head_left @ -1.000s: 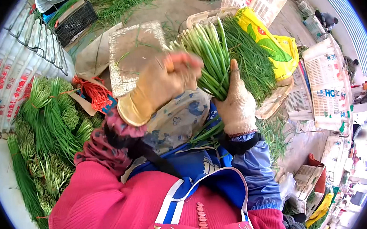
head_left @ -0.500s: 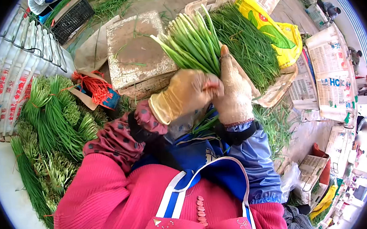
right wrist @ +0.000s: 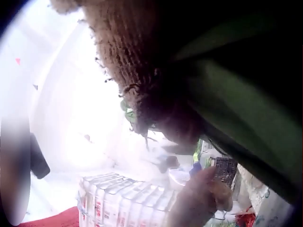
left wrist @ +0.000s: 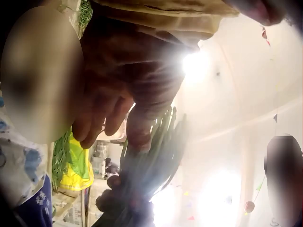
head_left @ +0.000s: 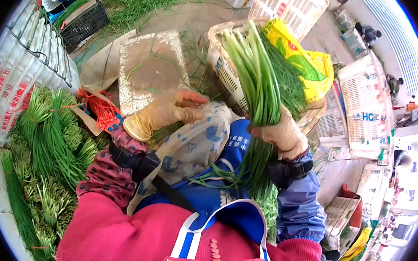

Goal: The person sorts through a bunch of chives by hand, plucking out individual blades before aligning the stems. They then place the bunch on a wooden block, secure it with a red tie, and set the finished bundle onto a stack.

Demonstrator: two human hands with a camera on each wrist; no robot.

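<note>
My right hand [head_left: 283, 134], in a knitted work glove, grips a bunch of garlic chives [head_left: 254, 78] around the middle. Their pale stem ends point up and away, while the green leaves hang below the fist over the blue apron [head_left: 237, 143]. To the left, my left hand [head_left: 171, 115] is held apart from the bunch in a tan glove with bare fingertips, fingers loosely bent and nothing in them. The left wrist view shows its fingers [left wrist: 142, 127] hanging relaxed, with the chives [left wrist: 156, 165] beyond.
Tied chive bundles [head_left: 55, 137] are piled at the left, beside red ties [head_left: 100, 107]. A worn board [head_left: 153, 71] lies ahead. At the right, a plastic crate [head_left: 221, 73] holds loose chives [head_left: 288, 75] and a yellow bag [head_left: 307, 66]. More crates [head_left: 364, 106] stand beyond.
My left hand first swept in to the bunch beside the right hand, then drew back left. The bunch now stands more upright, with its leaves hanging below the right hand.
</note>
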